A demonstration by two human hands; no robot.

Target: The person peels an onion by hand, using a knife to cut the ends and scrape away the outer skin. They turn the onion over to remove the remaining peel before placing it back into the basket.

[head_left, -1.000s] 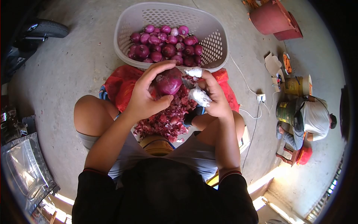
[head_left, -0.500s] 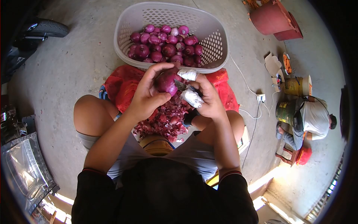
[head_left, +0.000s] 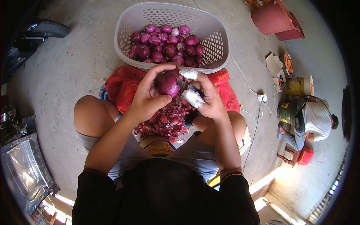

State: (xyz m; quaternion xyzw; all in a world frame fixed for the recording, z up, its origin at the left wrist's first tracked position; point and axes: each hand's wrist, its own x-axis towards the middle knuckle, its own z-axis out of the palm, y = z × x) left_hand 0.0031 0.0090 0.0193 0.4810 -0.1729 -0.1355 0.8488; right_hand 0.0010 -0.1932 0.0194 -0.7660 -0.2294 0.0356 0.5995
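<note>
A large red onion [head_left: 167,84] rests in my left hand [head_left: 147,98], whose fingers and thumb curl round it. My right hand [head_left: 212,98] is closed on a small knife [head_left: 182,84]; its dark blade touches the onion's right side, and the handle is mostly hidden. White wrapping [head_left: 192,96] covers the thumb and a finger of that hand. Below both hands lies a heap of onion skins [head_left: 165,122]. Just beyond them stands a grey plastic basket [head_left: 122,41] holding many peeled-looking red onions [head_left: 169,50].
Red mesh sacking [head_left: 119,88] spreads under the basket's near edge. To the right, a power strip [head_left: 262,98] with cables lies on the floor. Another person [head_left: 315,118] sits bent by buckets near the wall. A motorcycle wheel [head_left: 48,28] is at far left, red tubs [head_left: 272,17] at upper right.
The onion has turned slightly in my left hand, and the knife blade has shifted a little against it. Both hands stay in nearly the same place.
</note>
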